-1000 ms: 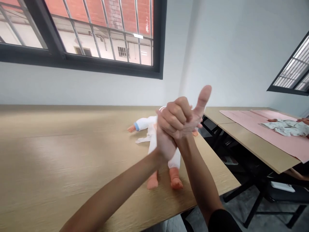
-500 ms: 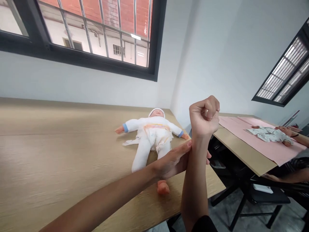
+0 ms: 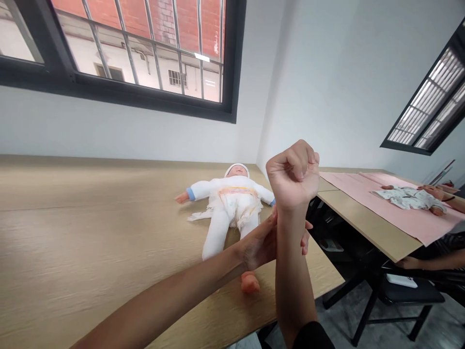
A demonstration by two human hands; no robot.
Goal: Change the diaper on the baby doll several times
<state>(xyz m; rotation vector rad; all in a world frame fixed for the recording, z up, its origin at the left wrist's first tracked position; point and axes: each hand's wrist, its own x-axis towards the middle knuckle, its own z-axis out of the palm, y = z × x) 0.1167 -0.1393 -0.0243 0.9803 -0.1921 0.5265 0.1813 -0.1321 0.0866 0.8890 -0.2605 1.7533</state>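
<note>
My right hand (image 3: 293,177) is raised in a fist, with nothing visible in it. Behind the right wrist, my left hand (image 3: 260,246) wraps round the forearm, its fingertips showing on the far side. A baby doll (image 3: 214,232) lies on its back on the wooden table (image 3: 109,232) beyond my hands. It wears a white outfit with blue cuffs and a white cap, and a diaper is round its hips. My left forearm and hand cover part of the doll's legs, and my right fist hides one of its hands.
At the right, a second table (image 3: 348,215) bears a pink cloth (image 3: 366,206) and another doll (image 3: 409,198) in a patterned outfit. A person's arm (image 3: 456,203) reaches toward that doll. A black chair (image 3: 407,295) holds a white object. A barred window (image 3: 145,43) is above my table.
My right fist has moved left and turned slightly. My left hand has slid further round the wrist, with more fingertips showing. The view has shifted a little.
</note>
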